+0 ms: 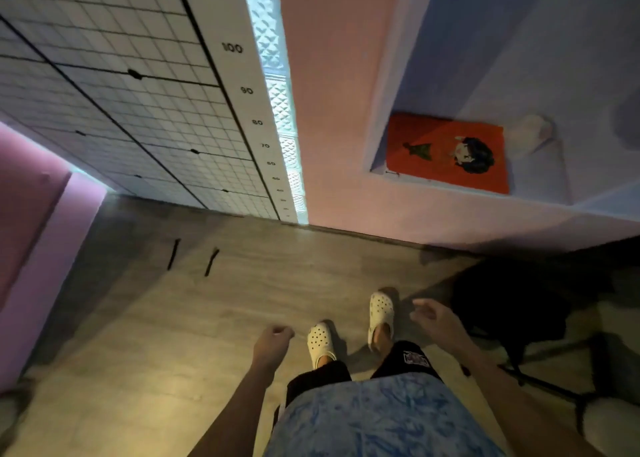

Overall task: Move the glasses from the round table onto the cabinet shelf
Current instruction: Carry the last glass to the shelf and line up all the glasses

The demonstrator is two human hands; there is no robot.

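Glasses: not in view, nor the round table (so their bearing and long axis cannot be told).
Left grip (273, 342): left of the white clogs (381, 313), loosely curled, empty.
Right grip (434, 320): right of the clogs, relaxed, empty.
Nearer grip: cannot tell.

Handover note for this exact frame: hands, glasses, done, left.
Left hand: loosely curled, empty. Right hand: relaxed, empty.
Glasses and round table: not in view. The camera looks down at the wooden floor and white clogs. A white gridded cabinet front stands ahead-left.
Done: cannot tell from here.
Left: nothing is being carried, so locate any remaining glasses and shelve them.
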